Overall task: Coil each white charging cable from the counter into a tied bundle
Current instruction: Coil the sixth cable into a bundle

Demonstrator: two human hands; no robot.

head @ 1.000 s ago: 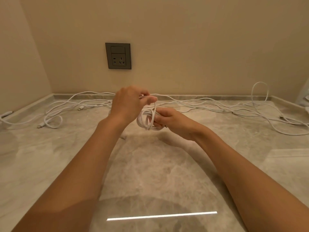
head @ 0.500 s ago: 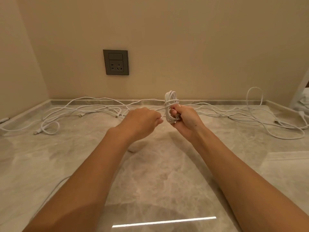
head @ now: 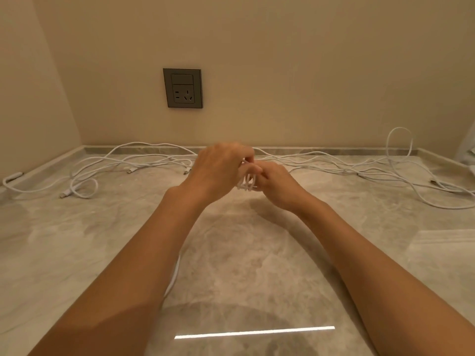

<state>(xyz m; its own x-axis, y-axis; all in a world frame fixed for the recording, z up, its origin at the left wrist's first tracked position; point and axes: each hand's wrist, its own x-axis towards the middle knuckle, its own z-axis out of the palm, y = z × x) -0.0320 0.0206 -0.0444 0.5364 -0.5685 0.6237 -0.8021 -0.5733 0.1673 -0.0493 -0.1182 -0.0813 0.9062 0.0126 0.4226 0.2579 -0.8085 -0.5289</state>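
A small white cable coil [head: 246, 182] hangs between my two hands above the middle of the marble counter [head: 231, 253]. My right hand [head: 276, 186] grips the coil from the right side. My left hand [head: 221, 167] reaches over the coil's top, its fingers curled on the cable there; most of the coil is hidden behind the hands. A loose stretch of white cable [head: 173, 278] shows beside my left forearm. Several loose white charging cables [head: 128, 163] lie tangled along the back of the counter.
More loose white cables [head: 401, 181] spread over the back right, one loop standing up against the wall. A grey wall socket [head: 183, 88] sits above the counter. Something white [head: 469, 152] is at the far right edge.
My left hand moved from beside the coil up and over its top. The coil, upright in my right hand before, now hangs lower between both hands.
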